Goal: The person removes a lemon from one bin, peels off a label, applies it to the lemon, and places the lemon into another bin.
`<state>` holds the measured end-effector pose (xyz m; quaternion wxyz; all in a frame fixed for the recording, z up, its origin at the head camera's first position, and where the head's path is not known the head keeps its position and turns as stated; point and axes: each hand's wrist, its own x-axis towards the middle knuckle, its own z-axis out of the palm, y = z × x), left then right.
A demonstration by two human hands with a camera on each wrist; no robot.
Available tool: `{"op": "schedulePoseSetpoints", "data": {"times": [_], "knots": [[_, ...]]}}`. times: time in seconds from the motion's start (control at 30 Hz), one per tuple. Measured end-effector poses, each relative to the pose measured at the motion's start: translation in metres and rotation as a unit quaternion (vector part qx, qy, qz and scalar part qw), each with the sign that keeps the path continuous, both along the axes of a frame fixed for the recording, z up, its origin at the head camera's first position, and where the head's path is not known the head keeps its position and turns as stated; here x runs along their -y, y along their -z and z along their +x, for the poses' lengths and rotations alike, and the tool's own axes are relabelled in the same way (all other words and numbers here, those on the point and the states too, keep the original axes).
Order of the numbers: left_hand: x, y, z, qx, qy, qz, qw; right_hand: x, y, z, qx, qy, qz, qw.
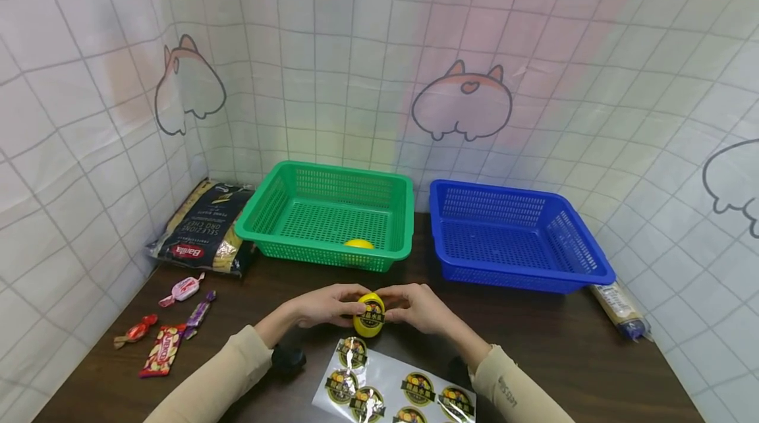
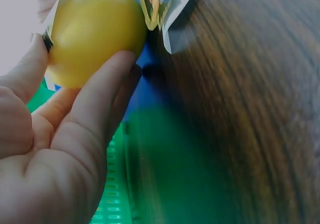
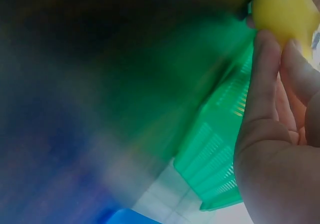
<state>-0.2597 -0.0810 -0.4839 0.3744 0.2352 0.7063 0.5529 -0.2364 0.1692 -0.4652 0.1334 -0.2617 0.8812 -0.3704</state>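
You're working at the dark wood table [image 1: 569,350], blue basket [image 1: 504,276] behind to the right, green basket [image 1: 308,252] behind to the left. Label sheet [image 1: 385,370] lies nearest you, just short of your hands. Your left hand [image 1: 323,304] is clamped on the held yellow fruit [image 2: 97,31], thumb on one side, fingers on the other; your right hand [image 1: 420,308] has bent finger and thumb pinching it from the opposite side. Fruit sits between both hands, just past the sheet's far edge; a second yellow fruit [image 1: 359,244] is in the green basket. Round label [image 1: 373,315] faces you — step reads as pressing it on. Left wrist view shows an edge standing off, so next move calls for a steady left grip — smooth that edge down.
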Motion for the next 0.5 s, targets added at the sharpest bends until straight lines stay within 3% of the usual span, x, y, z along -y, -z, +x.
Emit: {"op": "schedulePoseSetpoints", "data": {"times": [0.4, 0.5], "knots": [[-0.001, 0.002, 0.001, -0.029, -0.005, -0.01, 0.9995, 0.002, -0.007, 0.001, 0.021, -0.014, 0.002, 1.0], [-0.003, 0.0, 0.003, -0.029, -0.011, -0.008, 0.9995, 0.005, -0.01, 0.004, 0.007, -0.012, 0.02, 1.0]]}}
